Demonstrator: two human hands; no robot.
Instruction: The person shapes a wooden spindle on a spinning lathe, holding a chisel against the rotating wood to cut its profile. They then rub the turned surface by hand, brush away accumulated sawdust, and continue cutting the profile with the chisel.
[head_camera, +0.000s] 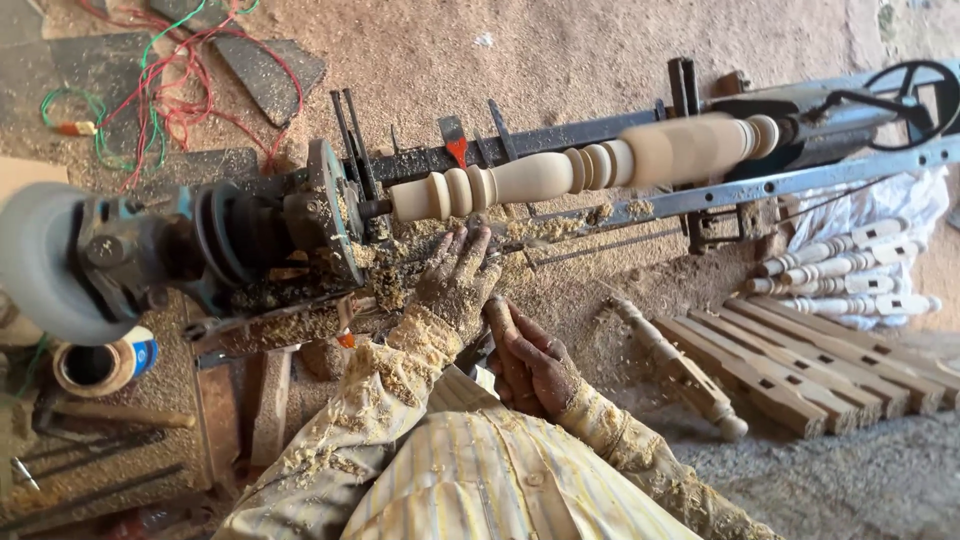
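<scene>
— Grip first: what does each hand do?

— Right hand (532, 368) is closed around a wooden handle (503, 330), the grip tight on it. Left hand (458, 275) lies flat, fingers spread, pressing down where the tool meets the rest; its own grip is wide, holding nothing that I can make out.

— And the spindle?

— Spindle (590, 162) sits on the lathe (250, 240), just above the left fingertips and apart from them, running from left to upper right. The handle points up towards its beaded left end. The tool's tip is hidden under the left hand.

— Anything about?

— Sawdust coats both sleeves. Finished legs (850, 260) lie on the floor to the right.
</scene>
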